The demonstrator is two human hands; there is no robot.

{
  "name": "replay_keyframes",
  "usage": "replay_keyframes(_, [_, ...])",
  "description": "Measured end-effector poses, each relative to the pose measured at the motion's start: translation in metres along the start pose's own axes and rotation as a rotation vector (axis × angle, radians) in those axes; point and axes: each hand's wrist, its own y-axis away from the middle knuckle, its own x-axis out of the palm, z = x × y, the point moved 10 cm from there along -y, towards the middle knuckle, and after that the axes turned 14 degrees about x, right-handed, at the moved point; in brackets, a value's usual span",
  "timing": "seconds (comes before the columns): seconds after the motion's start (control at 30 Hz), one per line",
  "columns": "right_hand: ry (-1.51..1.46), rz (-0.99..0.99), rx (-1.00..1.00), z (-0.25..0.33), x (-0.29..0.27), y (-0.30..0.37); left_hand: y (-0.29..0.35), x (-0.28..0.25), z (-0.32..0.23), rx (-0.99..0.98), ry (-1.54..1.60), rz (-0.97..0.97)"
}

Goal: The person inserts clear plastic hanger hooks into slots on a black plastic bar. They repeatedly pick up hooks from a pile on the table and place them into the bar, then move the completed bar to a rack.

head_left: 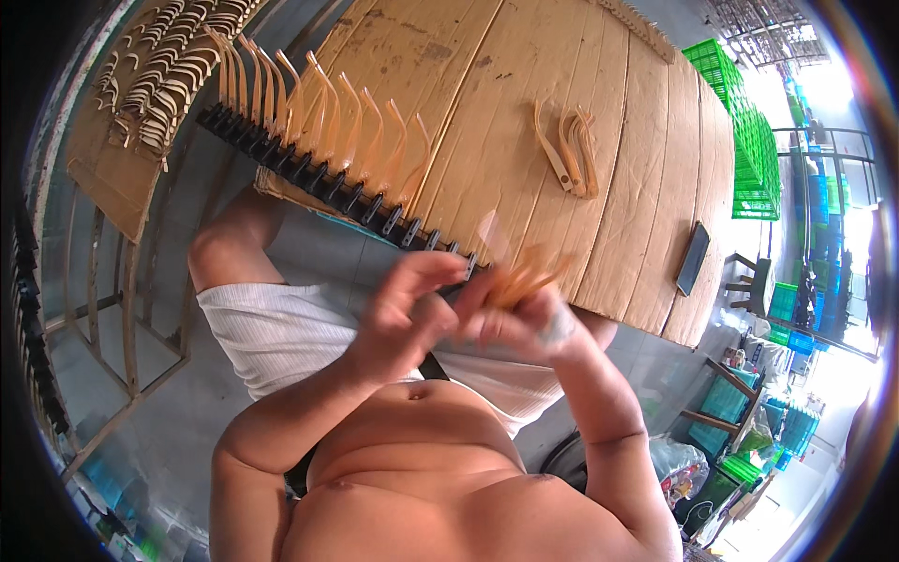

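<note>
In my right hand (pixel 524 323), blurred by motion, several amber curved strips (pixel 526 281) are gripped; they look like eyeglass temples. My left hand (pixel 407 314) is just beside it, its fingers bent, with a gap between thumb and forefinger and nothing visible held. Both hands are at the near end of a long row of black clips (pixel 348 201) along the table's edge. Similar curved temples (pixel 346 126) stand up from the farther clips, while the nearest clips look bare. A pale blurred piece (pixel 492 236) shows just above the right hand.
The wooden-coloured table (pixel 506 56) carries a small bunch of loose temples (pixel 576 155) and a dark flat tray (pixel 693 259). Green crates (pixel 744 140) stand beyond its right edge. On the left, a board (pixel 112 192) bears many curved pieces. A stool (pixel 754 286) is at right.
</note>
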Motion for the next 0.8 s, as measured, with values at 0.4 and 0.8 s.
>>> replay_keyframes(0.4, [0.280,-0.694,-0.038,-0.026,-0.107,-0.066,0.013,-0.057,0.116,-0.417,0.086,-0.495])
replay_keyframes(0.8, [0.309,-0.463,0.100,-0.033,-0.057,-0.101,0.014,-0.068,0.114,-0.315,0.172,-0.563])
